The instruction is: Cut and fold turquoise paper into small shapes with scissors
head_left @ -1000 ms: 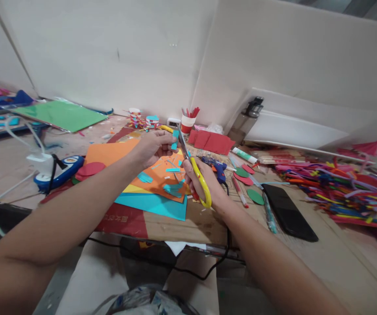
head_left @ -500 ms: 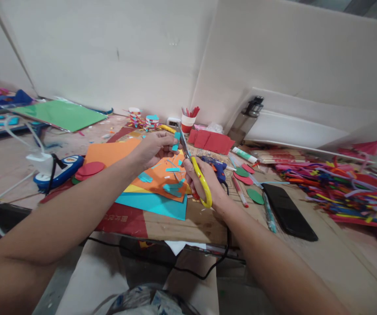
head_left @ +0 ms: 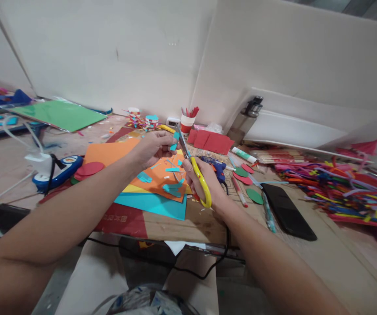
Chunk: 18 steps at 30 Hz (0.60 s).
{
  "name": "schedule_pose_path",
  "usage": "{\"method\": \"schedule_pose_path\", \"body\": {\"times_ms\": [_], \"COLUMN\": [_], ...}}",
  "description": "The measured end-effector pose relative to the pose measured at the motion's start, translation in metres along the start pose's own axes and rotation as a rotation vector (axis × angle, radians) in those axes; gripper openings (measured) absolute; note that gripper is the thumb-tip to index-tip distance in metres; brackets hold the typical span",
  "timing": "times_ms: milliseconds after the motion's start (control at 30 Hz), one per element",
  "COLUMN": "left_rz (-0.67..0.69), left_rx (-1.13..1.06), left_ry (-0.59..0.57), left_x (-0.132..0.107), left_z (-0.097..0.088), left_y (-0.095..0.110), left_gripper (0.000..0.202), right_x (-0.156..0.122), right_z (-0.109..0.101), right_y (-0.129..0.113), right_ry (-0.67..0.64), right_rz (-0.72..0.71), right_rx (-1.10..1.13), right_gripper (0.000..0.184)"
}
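Observation:
My left hand point(head_left: 157, 148) pinches a small piece of turquoise paper point(head_left: 175, 141) between thumb and fingers. In my right hand point(head_left: 201, 177) are yellow-handled scissors point(head_left: 202, 183), their blades pointing up and away, right beside the turquoise piece. Whether the blades touch the paper I cannot tell. Below the hands, turquoise scraps point(head_left: 172, 189) lie on orange sheets point(head_left: 155, 183). A larger turquoise sheet point(head_left: 152, 204) sticks out from under them toward the table's front edge.
A blue glue gun point(head_left: 220, 170), red and green paper circles point(head_left: 255, 196) and a black phone point(head_left: 287, 210) lie to the right, before a heap of pipe cleaners point(head_left: 349, 188). On the left sits a blue power strip point(head_left: 61, 171). Behind stand a cup point(head_left: 187, 122) and a bottle point(head_left: 244, 120).
The turquoise piece in my left hand has tilted slightly beside the blades. Otherwise both hands keep nearly the same place and hold.

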<state>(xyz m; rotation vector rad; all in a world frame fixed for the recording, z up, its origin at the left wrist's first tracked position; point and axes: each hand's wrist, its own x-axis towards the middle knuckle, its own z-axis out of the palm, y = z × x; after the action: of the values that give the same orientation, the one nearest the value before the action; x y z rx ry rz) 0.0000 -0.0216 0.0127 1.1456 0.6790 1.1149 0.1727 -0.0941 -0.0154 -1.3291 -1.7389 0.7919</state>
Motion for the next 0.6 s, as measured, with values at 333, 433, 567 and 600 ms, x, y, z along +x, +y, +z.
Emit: {"method": "schedule_pose_path", "body": {"times_ms": [333,433,567,600], "left_rz": [0.125,0.201,0.43,0.473], "left_rx": [0.201,0.384,0.702,0.765], "left_ry": [-0.016,-0.034,0.023,0.028], "left_x": [-0.005,-0.008,-0.012,-0.014], "left_z": [0.008,0.013,0.019,0.021], "left_y": [-0.006,-0.012,-0.021,-0.022], "left_gripper": [0.018,0.014,0.011,0.011], "right_x": [0.011,0.016,0.017,0.017], "right_z": [-0.004,-0.004,-0.003,-0.003], "right_y": [-0.003,-0.006,-0.006,-0.005], "right_ry": [0.191,0.226,0.266,0.272], "right_rz": [0.017,0.006,0.008,-0.001], "right_rx": [0.353,0.458,0.447,0.424], "right_gripper": [0.044,0.044,0.045,0.044]}}
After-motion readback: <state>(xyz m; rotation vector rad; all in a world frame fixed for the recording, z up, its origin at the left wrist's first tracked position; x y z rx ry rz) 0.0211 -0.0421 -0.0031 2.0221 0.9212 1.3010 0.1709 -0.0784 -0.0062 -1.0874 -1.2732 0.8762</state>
